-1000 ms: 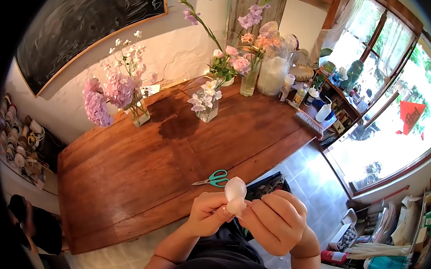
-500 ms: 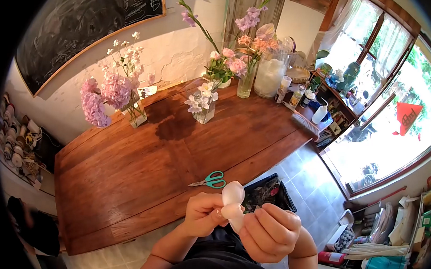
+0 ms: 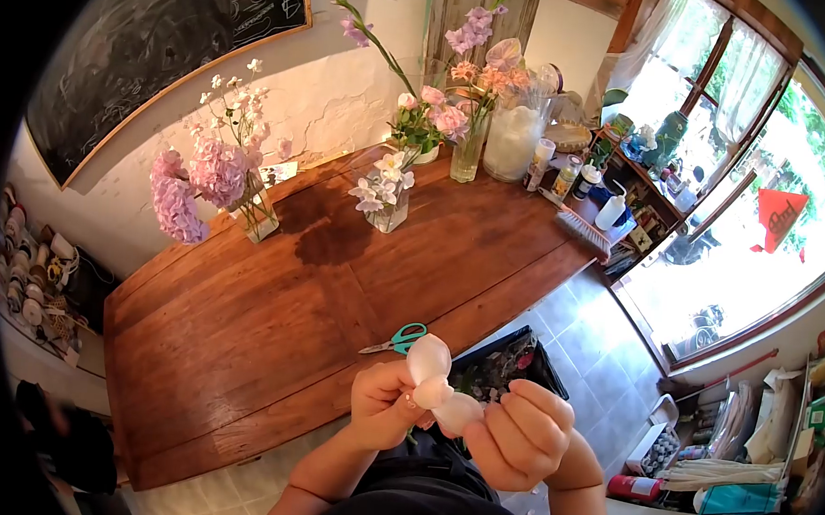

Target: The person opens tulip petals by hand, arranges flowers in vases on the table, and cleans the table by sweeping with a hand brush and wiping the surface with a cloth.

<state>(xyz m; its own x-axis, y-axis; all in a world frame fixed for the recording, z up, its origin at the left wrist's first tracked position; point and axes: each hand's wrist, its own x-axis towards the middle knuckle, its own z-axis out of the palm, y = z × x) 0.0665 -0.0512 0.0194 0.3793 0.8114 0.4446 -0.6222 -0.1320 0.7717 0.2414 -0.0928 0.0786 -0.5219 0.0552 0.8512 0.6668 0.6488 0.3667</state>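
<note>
Spools [image 3: 28,281] crowd the far left of the room, near a person [image 3: 75,445] in black, partly lost in the dark edge of my view. On the pale wall hangs a scribbled chalkboard [image 3: 169,63]. Across the middle spreads the brown wooden table [image 3: 236,369], with pink flowers [image 3: 185,192] in a glass vase toward its back and white blossoms [image 3: 379,191] in a smaller vase to their right. Over the near edge, my left hand [image 3: 386,407] has its thumb and fingers clamped on the middle of a white flower [image 3: 428,360], just in front of the teal-handled scissors [image 3: 408,337]. One petal points upward; another slants down to the right. My right hand [image 3: 519,442] is curled, fingertips at that lower petal; whether they grip or merely touch it, I cannot tell. Beyond it sits a black bin [image 3: 549,372] holding plant scraps. Farther right, a brush [image 3: 584,233] lies at the table's corner, and a red sign [image 3: 779,219] shows against the bright glass.
</note>
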